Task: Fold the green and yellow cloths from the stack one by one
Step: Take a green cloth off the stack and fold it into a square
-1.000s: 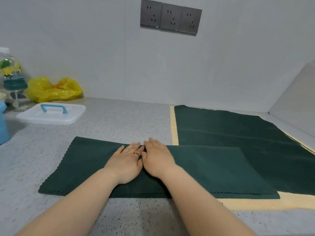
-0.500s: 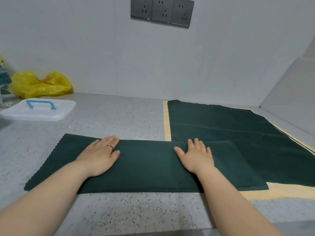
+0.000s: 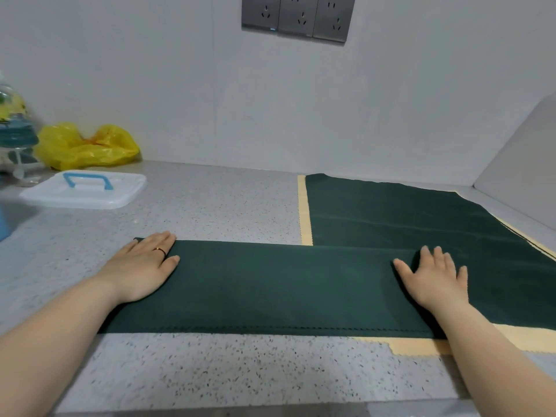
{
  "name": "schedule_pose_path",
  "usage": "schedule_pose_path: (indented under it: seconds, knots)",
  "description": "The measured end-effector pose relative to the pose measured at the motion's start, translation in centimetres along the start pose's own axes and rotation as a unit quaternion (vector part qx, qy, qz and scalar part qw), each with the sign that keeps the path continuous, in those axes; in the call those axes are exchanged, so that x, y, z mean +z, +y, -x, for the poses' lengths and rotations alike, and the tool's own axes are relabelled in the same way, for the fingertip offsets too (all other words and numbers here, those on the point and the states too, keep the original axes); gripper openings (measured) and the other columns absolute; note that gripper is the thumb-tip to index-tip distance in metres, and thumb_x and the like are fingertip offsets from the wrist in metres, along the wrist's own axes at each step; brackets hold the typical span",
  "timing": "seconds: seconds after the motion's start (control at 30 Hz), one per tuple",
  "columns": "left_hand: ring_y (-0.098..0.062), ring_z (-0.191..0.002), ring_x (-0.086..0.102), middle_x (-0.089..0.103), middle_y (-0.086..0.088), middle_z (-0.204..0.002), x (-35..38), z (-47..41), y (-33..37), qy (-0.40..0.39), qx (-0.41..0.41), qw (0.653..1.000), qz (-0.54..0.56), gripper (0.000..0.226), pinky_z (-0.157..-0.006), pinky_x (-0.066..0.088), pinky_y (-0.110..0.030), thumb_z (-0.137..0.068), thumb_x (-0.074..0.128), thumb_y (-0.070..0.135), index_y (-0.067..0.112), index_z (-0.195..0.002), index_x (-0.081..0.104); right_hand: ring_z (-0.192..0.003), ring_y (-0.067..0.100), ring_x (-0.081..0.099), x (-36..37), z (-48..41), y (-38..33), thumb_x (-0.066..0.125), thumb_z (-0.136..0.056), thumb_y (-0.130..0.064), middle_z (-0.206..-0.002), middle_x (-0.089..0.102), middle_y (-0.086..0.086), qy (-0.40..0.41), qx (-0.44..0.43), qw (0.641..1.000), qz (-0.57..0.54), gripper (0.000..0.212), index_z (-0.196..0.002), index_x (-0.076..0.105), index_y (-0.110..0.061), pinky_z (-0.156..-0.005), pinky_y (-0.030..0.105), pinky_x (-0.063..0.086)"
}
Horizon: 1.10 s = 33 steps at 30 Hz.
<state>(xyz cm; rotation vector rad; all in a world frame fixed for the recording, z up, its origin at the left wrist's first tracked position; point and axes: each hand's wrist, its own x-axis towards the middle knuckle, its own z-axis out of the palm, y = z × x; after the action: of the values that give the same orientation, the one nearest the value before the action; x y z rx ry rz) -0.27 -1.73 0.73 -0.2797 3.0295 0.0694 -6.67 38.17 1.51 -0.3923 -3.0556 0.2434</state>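
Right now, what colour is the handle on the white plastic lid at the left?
The handle is light blue, seen best in the head view.

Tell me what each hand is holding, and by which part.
Nothing is gripped. The left hand lies flat on the left end of the folded green cloth, the right hand flat at its right end, fingers straight.

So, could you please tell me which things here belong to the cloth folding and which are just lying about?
Part of the job: folded green cloth, left hand and right hand flat on it; stack of green and yellow cloths.
Just lying about: yellow plastic bag; white lid with blue handle; bottle; wall sockets.
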Motion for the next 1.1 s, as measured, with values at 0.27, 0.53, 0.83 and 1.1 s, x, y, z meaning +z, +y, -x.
schedule_pose_path:
  seconds: [0.27,0.53,0.83,1.1]
  knots:
    - [-0.008,-0.142,-0.006,-0.009,0.003,-0.155,0.0,0.5,0.1,-0.009,0.005,1.000,0.004,0.054,-0.114,-0.003,-0.025,-0.100,0.013,0.038,0.018,-0.147,-0.006,-0.143,0.015,0.008,-0.8,5.3,-12.0,0.037,-0.096,-0.040,-0.156,0.010,0.002,0.004,-0.384,0.922,-0.047,0.059,-0.146,0.018,-0.017,-0.115,0.028,0.002]
    - [-0.009,-0.142,-0.009,-0.012,0.003,-0.155,0.5,1.9,-0.6,-0.019,-0.002,1.000,0.009,0.057,-0.113,-0.006,-0.026,-0.099,0.012,0.040,0.016,-0.146,-0.009,-0.144,0.014,0.004,3.2,8.0,-19.1,0.032,-0.097,-0.043,-0.156,0.006,0.000,-0.141,-0.473,0.869,-0.020,0.062,-0.147,0.011,-0.015,-0.115,0.029,0.000]
    - [-0.016,-0.124,0.041,0.044,0.003,-0.135,-2.2,0.5,-1.7,0.015,-0.032,0.995,0.095,0.042,-0.102,0.032,-0.027,-0.092,0.045,0.037,0.024,-0.132,0.044,-0.142,0.014,0.011,4.5,8.2,-18.4,0.040,-0.092,-0.046,-0.154,0.018,-0.001,-0.083,-0.455,0.881,-0.097,0.059,-0.143,0.029,-0.018,-0.115,0.025,0.004]
    - [-0.017,-0.073,0.060,0.068,-0.005,-0.079,-5.6,-0.5,-3.9,-0.093,-0.082,0.929,0.347,0.013,-0.064,0.045,-0.024,-0.082,0.066,0.020,0.007,-0.080,0.064,-0.143,0.010,0.002,4.1,7.6,-18.0,0.055,-0.080,-0.057,-0.156,0.008,-0.007,-0.155,-0.464,0.865,-0.113,0.080,-0.145,0.020,-0.027,-0.114,0.026,0.000]
